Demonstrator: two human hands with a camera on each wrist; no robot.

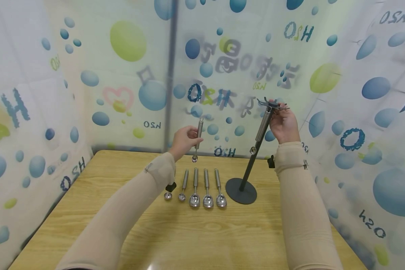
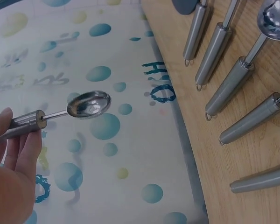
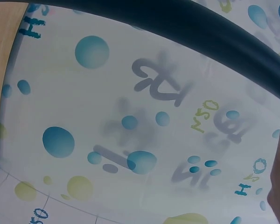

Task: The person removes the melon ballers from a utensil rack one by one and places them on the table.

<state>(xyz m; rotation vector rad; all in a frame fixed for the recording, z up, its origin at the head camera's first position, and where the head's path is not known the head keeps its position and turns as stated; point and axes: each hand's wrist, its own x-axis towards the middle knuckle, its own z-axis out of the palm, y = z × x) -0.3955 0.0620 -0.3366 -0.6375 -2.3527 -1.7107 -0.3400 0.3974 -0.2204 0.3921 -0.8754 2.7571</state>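
Note:
My left hand (image 1: 185,140) pinches the steel handle of a small melon baller (image 2: 89,104), held in the air with its oval bowl hanging down in the head view. The fingers of my right hand (image 1: 285,125) curl around the hooks at the top of a black stand (image 1: 251,165). From one hook hangs another melon baller (image 1: 262,125). Below, on the table, lie larger steel scoops (image 1: 194,200) and small ballers (image 1: 182,197) in a row, handles pointing away. My left forearm partly hides the leftmost baller (image 1: 168,195).
The stand's round base (image 1: 241,197) sits on the wooden table (image 1: 202,236), right of the row. Patterned curtains (image 1: 128,75) enclose the table at the back and both sides. In the right wrist view the dark pole (image 3: 186,25) crosses the top.

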